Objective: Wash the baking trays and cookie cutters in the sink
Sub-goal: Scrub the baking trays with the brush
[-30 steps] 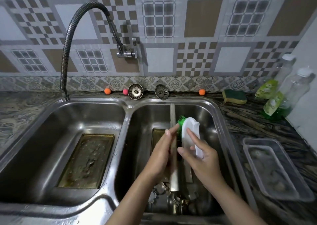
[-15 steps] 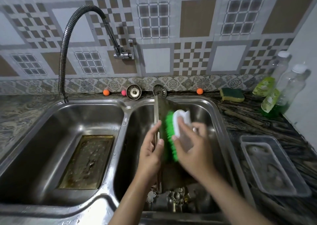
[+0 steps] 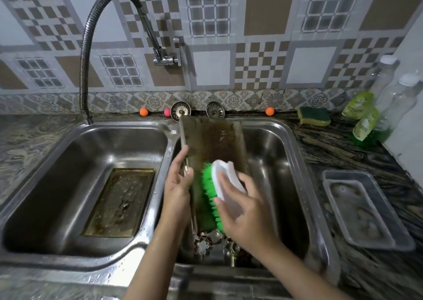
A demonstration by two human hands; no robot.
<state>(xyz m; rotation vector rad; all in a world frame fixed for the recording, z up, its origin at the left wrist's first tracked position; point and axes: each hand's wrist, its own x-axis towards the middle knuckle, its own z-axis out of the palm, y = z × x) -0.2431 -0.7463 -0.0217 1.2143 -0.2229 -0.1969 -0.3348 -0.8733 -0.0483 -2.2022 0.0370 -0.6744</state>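
The baking tray (image 3: 211,139) stands tilted in the right basin (image 3: 281,162) of the double sink, at the centre of the frame, its stained inner face turned toward the camera and its top edge reaching the sink's back rim. The left hand (image 3: 177,185) grips the tray's left edge, fingers curled round the rim. The right hand (image 3: 242,210) holds the scrub brush (image 3: 217,192) by its white back, fingers spread and wrapped over it; the green bristles press against the lower half of the tray face. Below the tray, at the bottom of the right basin, lie several metal cookie cutters (image 3: 203,246), one flower-shaped; their exact number cannot be determined. The left basin (image 3: 57,174), left of centre, contains a second baking tray (image 3: 120,202) lying flat on the basin floor, its surface wet and soiled. The gooseneck faucet (image 3: 91,36) arches from the counter at the upper left to a wall fitting above the divider. Two drain strainers (image 3: 180,110) lean against the backsplash behind the divider, with small orange and pink balls (image 3: 143,112) beside them along the sink's back edge. On the counter at right, a clear plastic container (image 3: 366,210) sits just beside the sink rim; its contents are indistinct. At the upper right, a green and yellow sponge (image 3: 314,116) lies near two bottles (image 3: 375,112) holding green liquid. Open basin floor remains to the right of the held tray.
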